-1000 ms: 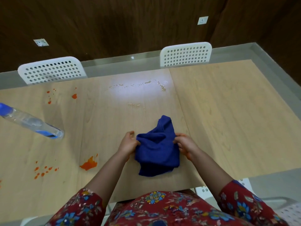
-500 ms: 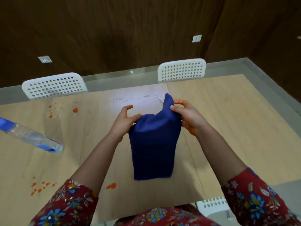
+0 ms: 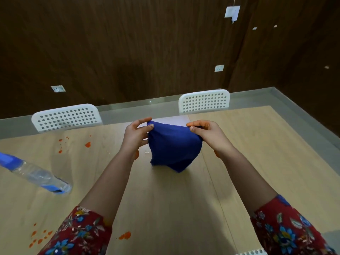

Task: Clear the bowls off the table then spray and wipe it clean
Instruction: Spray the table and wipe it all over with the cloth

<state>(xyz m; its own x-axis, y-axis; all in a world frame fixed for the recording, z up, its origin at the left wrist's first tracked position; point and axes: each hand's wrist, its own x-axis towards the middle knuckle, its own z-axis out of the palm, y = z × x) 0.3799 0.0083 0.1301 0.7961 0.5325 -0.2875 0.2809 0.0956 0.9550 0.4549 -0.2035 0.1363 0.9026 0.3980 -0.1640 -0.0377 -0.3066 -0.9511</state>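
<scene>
Two arms reach forward over the long wooden table (image 3: 248, 162), nearly straight at the elbow, coming out of red flowered sleeves (image 3: 79, 234). A pair of white perforated chairs (image 3: 66, 116) stands at the far edge. And there's the blue cloth (image 3: 174, 146), hanging between the hands over the middle of the table, top edge pulled taut. A clear bottle (image 3: 36, 173) sits off to the left. The left hand (image 3: 136, 138) pinches one upper corner with one finger raised clear; the right hand (image 3: 209, 137) clamps the other between thumb and fingers. Orange splatters (image 3: 88, 144) dot the wood.
</scene>
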